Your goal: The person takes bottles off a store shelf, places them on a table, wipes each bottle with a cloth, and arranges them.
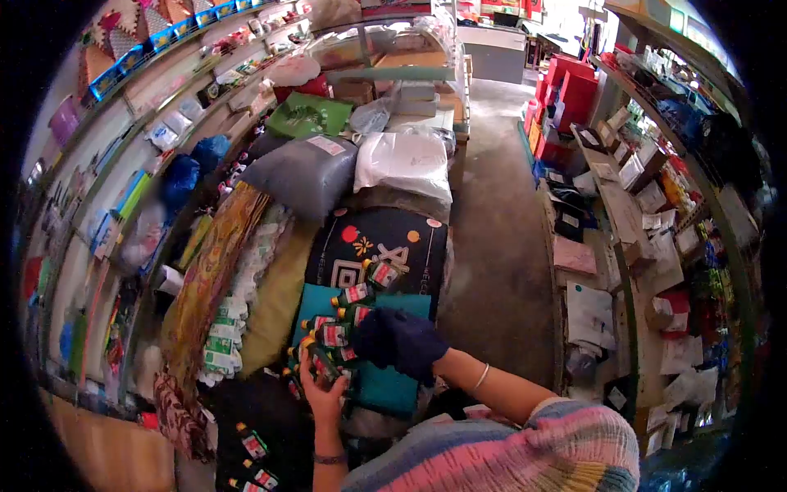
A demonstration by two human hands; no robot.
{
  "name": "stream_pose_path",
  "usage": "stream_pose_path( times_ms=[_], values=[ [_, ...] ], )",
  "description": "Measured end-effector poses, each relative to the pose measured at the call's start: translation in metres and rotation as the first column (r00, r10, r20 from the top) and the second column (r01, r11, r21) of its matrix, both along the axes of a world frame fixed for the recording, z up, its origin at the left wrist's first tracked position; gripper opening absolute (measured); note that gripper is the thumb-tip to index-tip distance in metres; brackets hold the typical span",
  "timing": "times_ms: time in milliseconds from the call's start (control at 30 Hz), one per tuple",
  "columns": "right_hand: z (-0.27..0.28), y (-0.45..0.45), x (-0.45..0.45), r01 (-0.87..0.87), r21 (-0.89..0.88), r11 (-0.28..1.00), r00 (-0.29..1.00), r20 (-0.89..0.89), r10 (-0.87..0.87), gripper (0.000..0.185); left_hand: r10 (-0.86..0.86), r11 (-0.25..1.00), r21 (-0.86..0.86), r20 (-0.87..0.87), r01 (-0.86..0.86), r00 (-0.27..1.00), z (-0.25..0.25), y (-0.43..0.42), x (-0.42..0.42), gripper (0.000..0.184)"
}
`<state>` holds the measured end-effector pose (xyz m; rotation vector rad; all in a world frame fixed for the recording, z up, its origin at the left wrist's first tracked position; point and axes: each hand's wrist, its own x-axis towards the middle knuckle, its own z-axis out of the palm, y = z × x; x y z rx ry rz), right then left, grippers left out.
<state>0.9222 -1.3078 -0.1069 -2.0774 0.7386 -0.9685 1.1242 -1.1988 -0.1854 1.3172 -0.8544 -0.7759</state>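
Note:
My left hand [325,397] is closed around a small dark bottle [318,361] with a yellow cap, tilted among other bottles. A dark blue cloth [400,340] covers my right hand [437,362], hiding its fingers; it lies right beside the bottles. Several similar dark green bottles [334,334] with red and white labels cluster under and around my hands on a teal mat [385,387]. One more bottle [382,273] rests farther up, on a black mat [373,234] with printed shapes.
Several bottles [252,443] lie at the lower left. Beyond the mats are a grey package [303,176] and a white package [403,164]. Crowded shelves [123,205] run along the left, more shelves [623,246] along the right. An aisle floor [496,246] stretches between.

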Motion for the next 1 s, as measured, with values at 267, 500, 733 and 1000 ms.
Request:
stream_pose_path(
  times_ms=[267,500,733,1000],
  values=[
    [-0.058,-0.001,0.059,-0.379,0.239,0.894,0.898,0.33,0.292,0.019,-0.403,0.909,-0.184,-0.609,0.373,0.683,0.045,0.045,-0.043,0.084],
    [-0.048,0.015,0.059,-0.404,0.077,0.912,0.879,0.31,0.363,0.02,-0.398,0.917,-0.272,-0.612,0.29,0.683,0.061,0.068,-0.038,0.087],
    [-0.058,0.021,0.063,-0.496,0.127,0.859,0.827,0.371,0.423,0.024,-0.358,0.934,-0.184,-0.469,0.307,0.807,0.083,0.075,-0.038,0.089],
    [-0.038,0.016,0.053,-0.471,0.305,0.828,0.861,0.364,0.355,0.035,-0.13,0.987,0.039,0.76,0.156,0.636,0.109,0.068,-0.04,0.092]
  ],
)
